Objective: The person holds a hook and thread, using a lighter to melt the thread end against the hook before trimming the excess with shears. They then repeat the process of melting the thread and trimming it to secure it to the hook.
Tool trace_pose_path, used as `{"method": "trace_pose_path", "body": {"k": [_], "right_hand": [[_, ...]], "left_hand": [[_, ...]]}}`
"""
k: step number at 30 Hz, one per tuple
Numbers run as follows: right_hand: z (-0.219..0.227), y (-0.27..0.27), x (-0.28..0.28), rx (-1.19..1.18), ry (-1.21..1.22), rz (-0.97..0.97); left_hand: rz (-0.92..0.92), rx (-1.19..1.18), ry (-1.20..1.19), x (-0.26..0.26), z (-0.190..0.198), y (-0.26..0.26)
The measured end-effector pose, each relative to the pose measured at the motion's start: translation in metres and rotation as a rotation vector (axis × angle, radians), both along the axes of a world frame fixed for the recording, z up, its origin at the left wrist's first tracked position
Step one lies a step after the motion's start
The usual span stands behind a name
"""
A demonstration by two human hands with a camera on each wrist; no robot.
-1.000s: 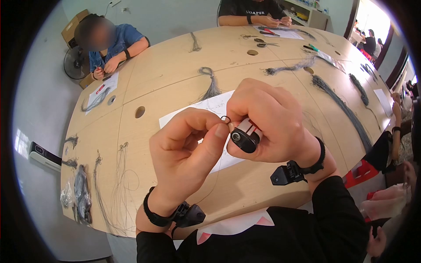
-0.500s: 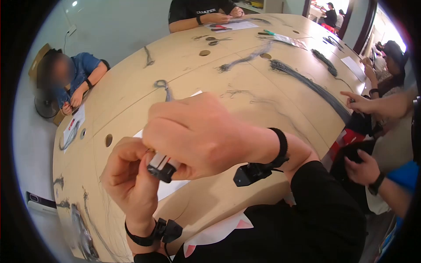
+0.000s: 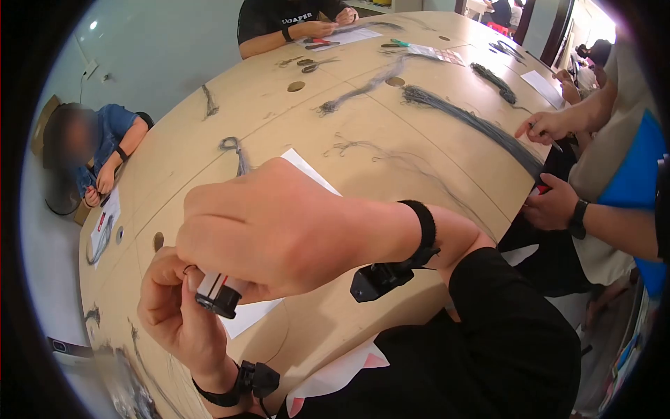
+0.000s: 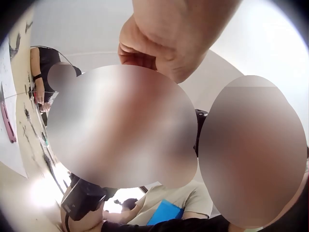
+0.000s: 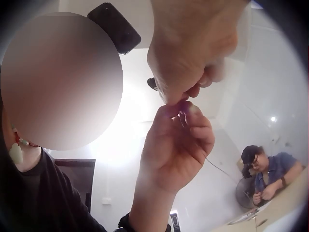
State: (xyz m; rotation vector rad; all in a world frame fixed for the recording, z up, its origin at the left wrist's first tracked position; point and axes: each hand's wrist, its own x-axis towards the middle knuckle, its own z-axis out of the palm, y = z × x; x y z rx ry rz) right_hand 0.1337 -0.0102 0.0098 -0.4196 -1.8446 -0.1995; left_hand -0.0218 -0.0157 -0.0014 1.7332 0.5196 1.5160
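In the head view my left hand [image 3: 171, 307] pinches a small dark ring [image 3: 188, 270] between thumb and forefinger. My right hand [image 3: 258, 234] is curled round a small white, lighter-shaped object [image 3: 218, 296] with a black end and a red stripe. The two hands meet at the fingertips, above the table. A thin thread [image 3: 287, 328] curves below them over the table. In the right wrist view the left hand [image 5: 176, 150] reaches up to the right hand [image 5: 198, 48], fingertips together. The right hand's back hides most of its fingers in the head view.
A white sheet [image 3: 307, 171] lies under the hands. Bundles of grey strands [image 3: 474, 122] and scissors [image 3: 315, 65] are spread over the wooden table [image 3: 279, 122]. Other people sit round it; a standing person's hand [image 3: 551, 127] reaches in at the right.
The head view has swung right, so both hands appear further left and lower. The right hand has turned its back upward over the left. A person's arms have come in at the right.
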Motion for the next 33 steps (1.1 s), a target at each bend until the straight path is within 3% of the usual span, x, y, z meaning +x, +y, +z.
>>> {"method": "trace_pose_path", "body": {"k": [5,13,33], "right_hand": [[0.0,0.0,-0.001,0.04,-0.033,-0.034],[-0.001,0.001,-0.001,0.129,-0.055,-0.068],[-0.001,0.003,-0.001,0.09,-0.052,-0.043]], "left_hand": [[0.084,0.02,0.074,-0.007,-0.003,0.003],[-0.008,-0.033,0.084,-0.016,-0.009,0.009],[0.029,-0.033,0.074,-0.014,-0.01,0.009]]}}
